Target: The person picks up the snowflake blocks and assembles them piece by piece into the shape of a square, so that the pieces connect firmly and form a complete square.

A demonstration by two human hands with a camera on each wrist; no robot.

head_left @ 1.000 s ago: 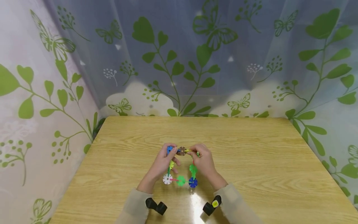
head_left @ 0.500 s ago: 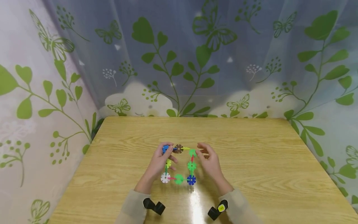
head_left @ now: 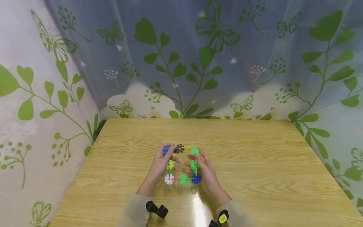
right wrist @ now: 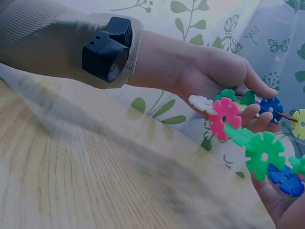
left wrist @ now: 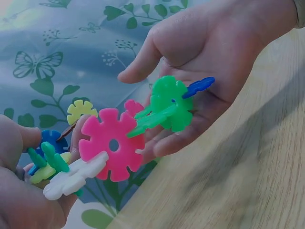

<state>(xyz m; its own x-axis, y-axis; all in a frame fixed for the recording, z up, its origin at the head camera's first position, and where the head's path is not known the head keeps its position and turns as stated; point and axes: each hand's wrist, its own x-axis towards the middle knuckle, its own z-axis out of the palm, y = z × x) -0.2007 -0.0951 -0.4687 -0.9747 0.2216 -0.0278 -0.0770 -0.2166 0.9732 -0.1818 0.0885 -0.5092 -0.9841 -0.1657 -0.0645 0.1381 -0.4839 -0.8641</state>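
Notched plastic snowflake discs are slotted together into a roughly square ring above the table. My left hand [head_left: 154,165] pinches the blue disc [head_left: 166,150] at the far left corner between thumb and fingers. A brown disc [head_left: 180,148] and a yellow one [head_left: 186,147] run along the far side. White [head_left: 169,179], green [head_left: 182,179] and dark blue [head_left: 195,179] discs line the near side. My right hand [head_left: 209,173] lies along the right side, its fingers behind the green discs [head_left: 194,164]. In the left wrist view, its fingers look relaxed behind a green disc [left wrist: 171,102] and the thumb stands apart.
The wooden table [head_left: 255,157] extends around both hands, with a bright reflection near its front. A leaf-patterned curtain [head_left: 181,63] hangs behind and at the sides. Black cameras [head_left: 157,209] are strapped to both wrists over the sleeves.
My right hand lets go at the ring's far right corner, draws away to the right, then comes back lower along the right side. The left hand keeps its pinch; the ring tilts slightly.
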